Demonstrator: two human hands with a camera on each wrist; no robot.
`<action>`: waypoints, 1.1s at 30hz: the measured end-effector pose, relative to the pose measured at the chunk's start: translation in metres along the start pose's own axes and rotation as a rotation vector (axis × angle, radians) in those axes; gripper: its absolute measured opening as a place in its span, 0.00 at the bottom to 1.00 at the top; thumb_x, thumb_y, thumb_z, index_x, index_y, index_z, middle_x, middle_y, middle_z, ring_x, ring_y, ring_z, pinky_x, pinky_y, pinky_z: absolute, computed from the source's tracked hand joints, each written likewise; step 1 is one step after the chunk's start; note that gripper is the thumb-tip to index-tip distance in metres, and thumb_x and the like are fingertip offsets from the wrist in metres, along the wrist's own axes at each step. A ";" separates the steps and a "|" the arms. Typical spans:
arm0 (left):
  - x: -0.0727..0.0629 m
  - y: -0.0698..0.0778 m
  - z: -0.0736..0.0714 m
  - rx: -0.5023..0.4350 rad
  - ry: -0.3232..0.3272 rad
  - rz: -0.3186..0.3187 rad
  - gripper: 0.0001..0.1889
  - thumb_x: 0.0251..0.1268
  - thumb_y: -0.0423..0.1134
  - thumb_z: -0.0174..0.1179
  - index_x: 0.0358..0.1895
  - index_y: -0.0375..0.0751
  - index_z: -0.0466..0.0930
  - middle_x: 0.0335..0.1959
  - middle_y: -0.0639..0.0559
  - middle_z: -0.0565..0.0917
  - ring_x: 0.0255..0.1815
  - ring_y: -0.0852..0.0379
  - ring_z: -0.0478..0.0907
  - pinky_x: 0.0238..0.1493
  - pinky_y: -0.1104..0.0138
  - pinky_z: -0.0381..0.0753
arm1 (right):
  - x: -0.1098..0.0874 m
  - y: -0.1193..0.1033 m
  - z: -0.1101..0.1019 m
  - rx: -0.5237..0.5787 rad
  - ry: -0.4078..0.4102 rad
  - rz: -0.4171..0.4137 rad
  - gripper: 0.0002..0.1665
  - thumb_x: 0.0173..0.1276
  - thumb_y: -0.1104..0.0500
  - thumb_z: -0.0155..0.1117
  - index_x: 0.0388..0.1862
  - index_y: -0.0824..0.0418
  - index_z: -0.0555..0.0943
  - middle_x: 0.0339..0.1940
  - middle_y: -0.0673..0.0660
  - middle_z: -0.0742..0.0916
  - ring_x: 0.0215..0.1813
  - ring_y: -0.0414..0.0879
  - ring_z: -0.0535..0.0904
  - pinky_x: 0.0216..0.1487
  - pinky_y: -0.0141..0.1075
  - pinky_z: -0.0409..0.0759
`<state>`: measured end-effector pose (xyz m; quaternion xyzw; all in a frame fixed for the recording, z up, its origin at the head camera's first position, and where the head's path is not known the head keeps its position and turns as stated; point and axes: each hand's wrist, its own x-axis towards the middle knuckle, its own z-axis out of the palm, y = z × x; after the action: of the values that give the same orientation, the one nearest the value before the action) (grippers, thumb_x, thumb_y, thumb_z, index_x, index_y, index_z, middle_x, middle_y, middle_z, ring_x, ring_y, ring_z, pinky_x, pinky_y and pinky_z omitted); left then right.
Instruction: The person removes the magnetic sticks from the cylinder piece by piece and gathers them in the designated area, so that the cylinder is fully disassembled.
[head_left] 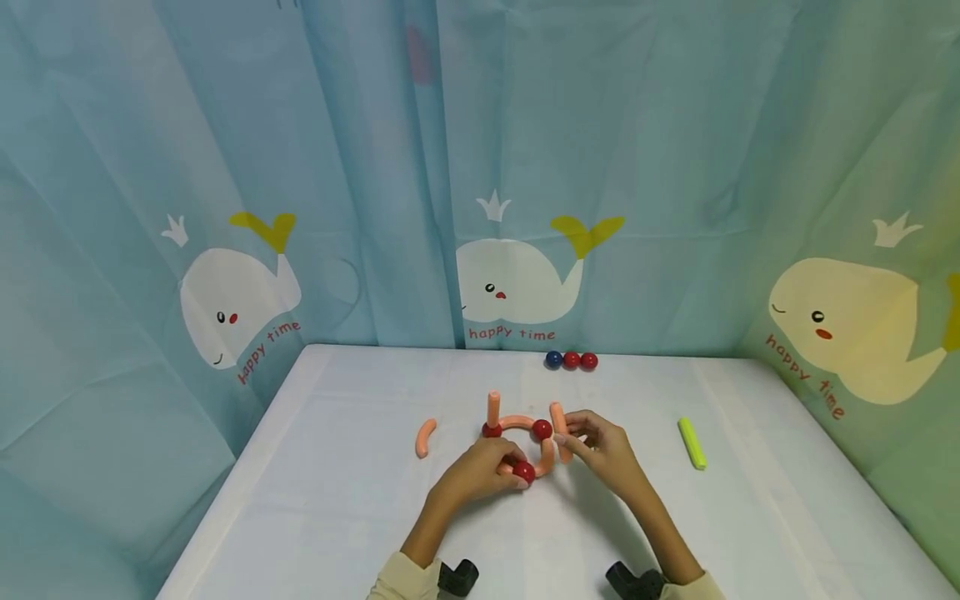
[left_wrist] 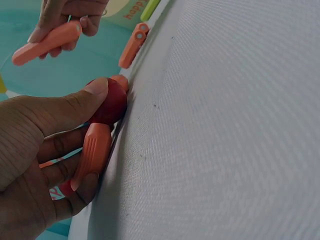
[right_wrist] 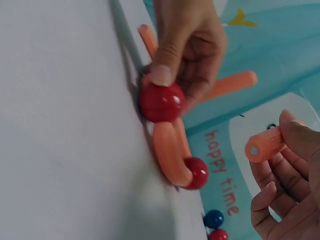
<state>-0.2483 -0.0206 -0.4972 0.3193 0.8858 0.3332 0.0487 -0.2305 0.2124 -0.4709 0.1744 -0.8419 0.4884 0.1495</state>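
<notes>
A ring of curved orange rods point(right_wrist: 169, 152) joined by red balls lies on the table in front of me. My left hand point(head_left: 480, 468) grips the ring's near red ball point(head_left: 524, 472), its thumb pressed on the ball in the left wrist view. An orange stick point(head_left: 492, 408) stands up from the ring's left red ball point(head_left: 491, 431). Pinched in my right hand point(head_left: 606, 448) is a straight orange stick point(left_wrist: 47, 43), held off the table beside the ring's right side. A metal dot shows on its end point(right_wrist: 253, 151). Another red ball point(head_left: 542, 429) sits at the ring's far right.
One loose curved orange rod point(head_left: 425, 438) lies to the left of the ring. Off to the right is a yellow-green stick point(head_left: 692, 443). At the table's back edge a blue ball point(head_left: 553, 360) and two red balls point(head_left: 581, 361) stand in a row before the whale-print curtain point(head_left: 660, 167).
</notes>
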 end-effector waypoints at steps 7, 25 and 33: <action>-0.001 0.001 0.001 0.005 0.008 0.001 0.15 0.57 0.46 0.71 0.46 0.47 0.85 0.41 0.60 0.86 0.41 0.71 0.77 0.47 0.74 0.77 | 0.002 0.007 -0.030 0.051 0.039 0.125 0.12 0.69 0.61 0.64 0.47 0.67 0.81 0.37 0.59 0.86 0.35 0.36 0.79 0.31 0.30 0.79; -0.003 0.002 -0.001 0.003 0.003 -0.032 0.16 0.57 0.48 0.71 0.47 0.48 0.85 0.41 0.61 0.85 0.41 0.69 0.77 0.47 0.73 0.77 | -0.026 0.057 -0.139 -0.152 0.308 0.546 0.32 0.70 0.45 0.60 0.57 0.73 0.77 0.25 0.28 0.77 0.31 0.26 0.72 0.30 0.24 0.73; -0.002 0.002 -0.001 0.023 0.006 -0.019 0.15 0.56 0.48 0.71 0.46 0.50 0.85 0.41 0.63 0.84 0.41 0.70 0.75 0.47 0.72 0.76 | -0.036 0.083 -0.147 -0.322 0.336 0.725 0.32 0.70 0.43 0.57 0.56 0.69 0.79 0.28 0.46 0.85 0.32 0.32 0.71 0.29 0.27 0.68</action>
<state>-0.2459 -0.0212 -0.4956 0.3105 0.8927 0.3234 0.0454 -0.2227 0.3847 -0.4795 -0.2402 -0.8781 0.3932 0.1287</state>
